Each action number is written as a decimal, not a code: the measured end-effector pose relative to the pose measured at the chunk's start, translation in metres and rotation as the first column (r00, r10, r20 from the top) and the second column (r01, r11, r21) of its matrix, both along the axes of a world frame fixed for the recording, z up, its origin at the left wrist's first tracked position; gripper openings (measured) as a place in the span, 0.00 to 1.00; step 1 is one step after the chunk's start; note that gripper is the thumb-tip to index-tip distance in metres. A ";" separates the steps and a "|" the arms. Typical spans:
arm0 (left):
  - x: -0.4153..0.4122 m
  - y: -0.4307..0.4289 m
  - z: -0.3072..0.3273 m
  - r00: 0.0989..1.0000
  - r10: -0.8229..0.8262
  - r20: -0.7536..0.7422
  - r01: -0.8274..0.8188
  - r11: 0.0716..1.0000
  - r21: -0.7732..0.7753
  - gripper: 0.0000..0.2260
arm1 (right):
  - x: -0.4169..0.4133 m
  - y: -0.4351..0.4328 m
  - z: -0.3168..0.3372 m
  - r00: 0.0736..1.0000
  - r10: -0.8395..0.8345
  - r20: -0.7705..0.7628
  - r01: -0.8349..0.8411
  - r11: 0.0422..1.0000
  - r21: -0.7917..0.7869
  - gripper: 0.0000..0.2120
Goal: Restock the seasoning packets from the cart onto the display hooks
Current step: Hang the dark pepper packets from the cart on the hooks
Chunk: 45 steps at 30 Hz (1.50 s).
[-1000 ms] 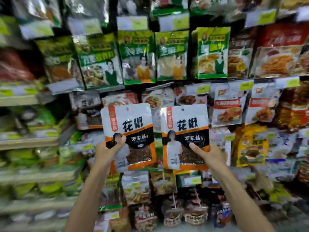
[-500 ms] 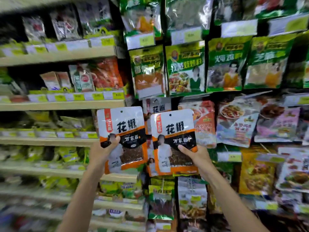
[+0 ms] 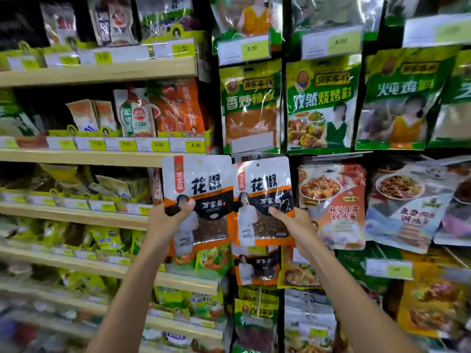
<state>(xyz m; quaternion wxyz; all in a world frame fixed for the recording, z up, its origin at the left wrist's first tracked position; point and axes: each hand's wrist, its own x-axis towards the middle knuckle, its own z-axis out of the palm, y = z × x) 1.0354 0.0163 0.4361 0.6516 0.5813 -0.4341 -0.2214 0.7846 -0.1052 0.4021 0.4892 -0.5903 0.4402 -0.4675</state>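
- Two bare forearms reach up from the lower edge toward the display
- The left hand grips the left seasoning packet at its lower left, with the thumb pressed across the front and the fingers hidden behind
- The right hand pinches the right seasoning packet at its lower right corner, thumb on the front, the other fingers out of sight behind it
- Both packets are white, black and orange, held upright side by side, their inner edges touching or slightly overlapping
- The right packet's hang hole sits just below the green packets; whether it is on a hook cannot be told
- Just behind and below it hangs a matching packet on the hook wall
- To the right hang red and blue sauce packets
- To the left, wooden shelves carry pouches behind yellow price tags
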 end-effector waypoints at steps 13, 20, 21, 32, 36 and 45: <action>0.011 -0.030 0.001 0.999 -0.042 -0.017 0.041 0.995 -0.087 0.12 | 0.016 -0.013 -0.008 0.995 -0.019 0.103 0.021 1.000 -0.021 0.08; 0.023 -0.037 0.002 0.995 -0.100 0.028 0.102 0.988 -0.114 0.20 | 0.033 -0.024 -0.004 0.992 -0.075 0.097 0.077 0.997 -0.012 0.26; 0.024 -0.037 0.001 0.993 -0.110 0.032 0.113 0.987 -0.117 0.20 | 0.036 -0.026 0.001 0.992 -0.074 0.102 0.074 0.997 0.005 0.31; 0.039 -0.052 -0.021 0.959 -0.268 -0.094 0.269 0.963 0.005 0.19 | 0.051 -0.042 0.013 0.941 -0.245 -0.236 0.253 0.967 0.005 0.12; 0.033 -0.050 -0.030 0.939 -0.331 -0.090 0.337 0.939 0.062 0.21 | 0.050 -0.010 -0.013 0.878 -0.448 -0.170 0.389 0.873 -0.294 0.19; -0.006 -0.053 -0.013 0.884 -0.464 -0.050 0.466 0.883 0.048 0.20 | 0.060 0.020 -0.007 0.986 -0.021 0.167 0.045 0.989 -0.140 0.29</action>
